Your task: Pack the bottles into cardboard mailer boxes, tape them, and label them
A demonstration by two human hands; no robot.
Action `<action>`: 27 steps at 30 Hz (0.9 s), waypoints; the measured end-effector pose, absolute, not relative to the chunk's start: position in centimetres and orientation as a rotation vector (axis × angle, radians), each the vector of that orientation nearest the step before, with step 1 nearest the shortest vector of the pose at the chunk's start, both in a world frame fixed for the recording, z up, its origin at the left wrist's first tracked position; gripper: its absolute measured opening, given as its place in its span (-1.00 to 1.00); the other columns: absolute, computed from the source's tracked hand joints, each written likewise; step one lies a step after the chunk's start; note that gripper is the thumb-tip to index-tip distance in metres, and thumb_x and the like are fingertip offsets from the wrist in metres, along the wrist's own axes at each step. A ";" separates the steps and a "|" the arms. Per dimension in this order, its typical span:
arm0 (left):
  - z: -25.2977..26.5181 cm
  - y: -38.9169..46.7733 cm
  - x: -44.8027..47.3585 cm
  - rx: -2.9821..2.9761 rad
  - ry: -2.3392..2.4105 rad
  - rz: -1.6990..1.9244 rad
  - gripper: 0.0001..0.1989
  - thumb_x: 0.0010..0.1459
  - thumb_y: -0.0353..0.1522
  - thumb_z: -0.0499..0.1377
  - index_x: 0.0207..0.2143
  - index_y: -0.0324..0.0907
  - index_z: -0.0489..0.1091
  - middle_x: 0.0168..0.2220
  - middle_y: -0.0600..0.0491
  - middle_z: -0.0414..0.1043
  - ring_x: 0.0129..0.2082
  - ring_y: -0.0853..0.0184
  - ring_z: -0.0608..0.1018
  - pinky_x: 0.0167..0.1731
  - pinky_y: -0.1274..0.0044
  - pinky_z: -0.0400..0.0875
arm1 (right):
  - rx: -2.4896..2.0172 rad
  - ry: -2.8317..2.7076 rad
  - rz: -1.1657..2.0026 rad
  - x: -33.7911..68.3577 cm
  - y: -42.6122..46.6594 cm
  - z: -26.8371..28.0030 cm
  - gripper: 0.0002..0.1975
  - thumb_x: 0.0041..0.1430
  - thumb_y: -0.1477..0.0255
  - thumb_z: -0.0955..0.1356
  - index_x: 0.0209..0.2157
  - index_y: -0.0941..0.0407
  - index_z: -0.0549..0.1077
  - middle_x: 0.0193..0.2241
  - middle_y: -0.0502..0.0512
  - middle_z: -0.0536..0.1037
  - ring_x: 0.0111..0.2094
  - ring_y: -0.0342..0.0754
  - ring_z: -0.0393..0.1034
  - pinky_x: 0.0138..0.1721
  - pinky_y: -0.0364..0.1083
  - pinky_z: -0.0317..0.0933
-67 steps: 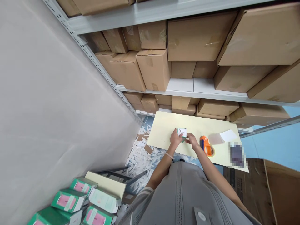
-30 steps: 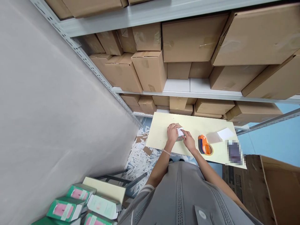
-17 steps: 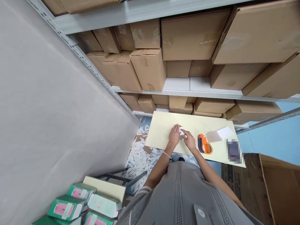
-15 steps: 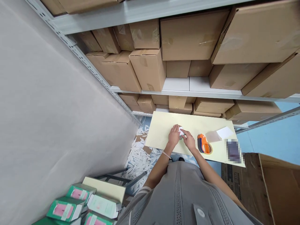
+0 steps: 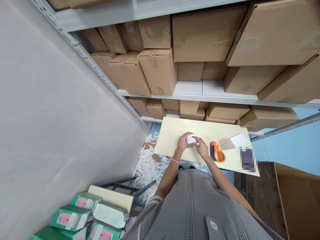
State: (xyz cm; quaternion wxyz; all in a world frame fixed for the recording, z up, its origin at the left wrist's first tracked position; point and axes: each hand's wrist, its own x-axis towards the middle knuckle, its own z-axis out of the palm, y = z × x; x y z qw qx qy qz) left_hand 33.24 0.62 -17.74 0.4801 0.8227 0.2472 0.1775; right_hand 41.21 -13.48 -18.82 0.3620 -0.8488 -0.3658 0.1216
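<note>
Between my hands, over the pale yellow tabletop (image 5: 170, 133), is a small box (image 5: 191, 139) with a white top and a green edge. My left hand (image 5: 182, 141) is curled around its left side. At the box's right side, my right hand (image 5: 201, 147) grips it with thumb and fingers. Just right of my right hand lies an orange tape dispenser (image 5: 217, 151) with a roll of tape in it. The underside of the box is hidden from view.
A white card (image 5: 238, 140) and a blurred dark item (image 5: 248, 160) lie at the table's right. Shelves with cardboard boxes (image 5: 157, 71) rise behind. An open carton (image 5: 271, 196) stands lower right. Green boxes (image 5: 67, 218) are lower left, paper strips (image 5: 147, 168) on the floor.
My left hand has shifted from over the box's top to its left side, so more of the white top shows. My right hand has stayed at the box. The view has shifted slightly.
</note>
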 end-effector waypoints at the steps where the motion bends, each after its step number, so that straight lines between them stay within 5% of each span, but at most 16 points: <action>1: -17.8 0.5 33.2 1.995 0.598 0.443 -0.56 0.24 -0.56 -0.03 0.08 -0.16 0.45 0.13 -0.05 0.45 0.15 0.22 0.48 0.21 0.31 0.34 | -2.189 -0.946 0.315 41.3 -13.5 -18.9 -0.57 0.26 0.40 0.24 0.15 -0.04 0.39 -0.01 0.14 0.50 -0.12 0.09 0.44 -0.09 0.04 0.33; 9: -18.2 -0.2 33.1 1.862 0.757 0.526 -0.46 0.25 -0.48 0.07 0.28 -0.15 0.21 0.29 -0.07 0.26 0.28 0.17 0.33 0.30 0.27 0.20 | -2.206 -0.932 0.292 41.1 -13.7 -19.2 -0.53 0.27 0.36 0.23 0.21 -0.03 0.32 0.03 0.16 0.49 -0.10 0.12 0.47 -0.09 0.06 0.36; 15: -18.2 -0.3 32.0 1.902 0.574 0.495 -0.64 0.30 -0.41 0.01 0.06 -0.17 0.47 0.20 -0.08 0.38 0.19 0.20 0.43 0.24 0.31 0.29 | -2.167 -0.863 0.283 40.9 -13.5 -19.3 -0.49 0.25 0.36 0.24 0.23 0.01 0.26 0.05 0.18 0.50 -0.10 0.11 0.48 -0.08 0.10 0.37; 23: -18.6 -0.2 32.5 1.862 0.674 0.488 -0.73 0.22 -0.44 0.12 -0.09 -0.13 0.56 0.09 -0.06 0.47 0.09 0.23 0.50 0.17 0.33 0.36 | -2.066 -0.736 0.402 41.0 -13.4 -19.3 -0.50 0.19 0.31 0.30 0.18 0.00 0.32 0.06 0.18 0.49 -0.05 0.13 0.46 0.01 0.15 0.33; 27: -19.3 0.0 33.1 1.708 0.750 0.502 -0.62 0.18 -0.44 0.17 0.06 -0.14 0.46 0.13 -0.07 0.44 0.09 0.23 0.49 0.11 0.36 0.40 | -1.867 -0.293 0.669 40.9 -13.5 -20.0 -0.49 0.10 0.21 0.41 0.08 0.02 0.34 -0.08 0.16 0.53 -0.13 0.07 0.48 -0.08 0.09 0.41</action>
